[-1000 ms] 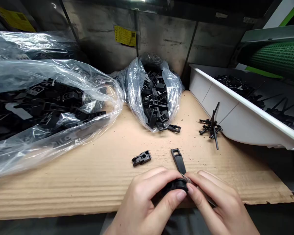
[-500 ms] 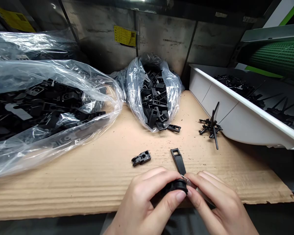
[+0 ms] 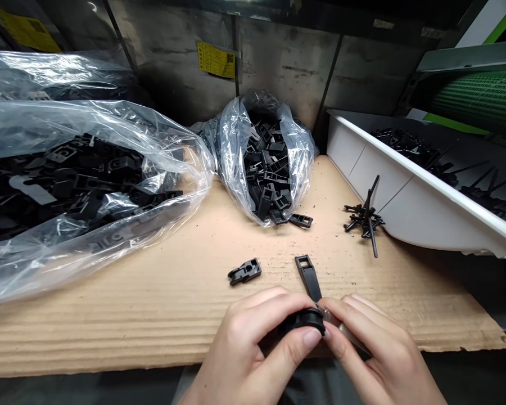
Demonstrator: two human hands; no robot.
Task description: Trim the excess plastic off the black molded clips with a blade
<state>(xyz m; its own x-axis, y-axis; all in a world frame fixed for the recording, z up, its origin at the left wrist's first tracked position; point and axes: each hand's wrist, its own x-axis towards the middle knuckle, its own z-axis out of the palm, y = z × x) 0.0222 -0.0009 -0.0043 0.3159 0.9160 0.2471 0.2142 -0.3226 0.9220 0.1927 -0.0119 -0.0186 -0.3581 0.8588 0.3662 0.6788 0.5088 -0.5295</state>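
My left hand [image 3: 259, 343] is closed around a black plastic part [image 3: 310, 319] with a rounded, grooved end, gripping it between thumb and fingers. Against the right side of that part, my right hand [image 3: 373, 340] pinches a slim hand tool [image 3: 349, 334] with a clear section and a greyish handle. The fingers cover most of the tool, and its tip is hard to make out. Just beyond the fingertips lies a flat black lever-like piece [image 3: 308, 278] with a square opening. Farther left, a black clip-shaped part [image 3: 244, 271] rests on the cardboard [image 3: 152, 320].
A large clear bag [image 3: 168, 140] of black parts spreads across the left. Behind the hands, a smaller clear bag [image 3: 299, 169] holds black pieces, one lying at its mouth. Black branching sprues [image 3: 366, 216] lie beside a white bin [image 3: 388, 185] on the right.
The view has shifted very slightly. The tool's metallic tip, which showed beside the black part before, is less visible now. Both hands keep their hold.
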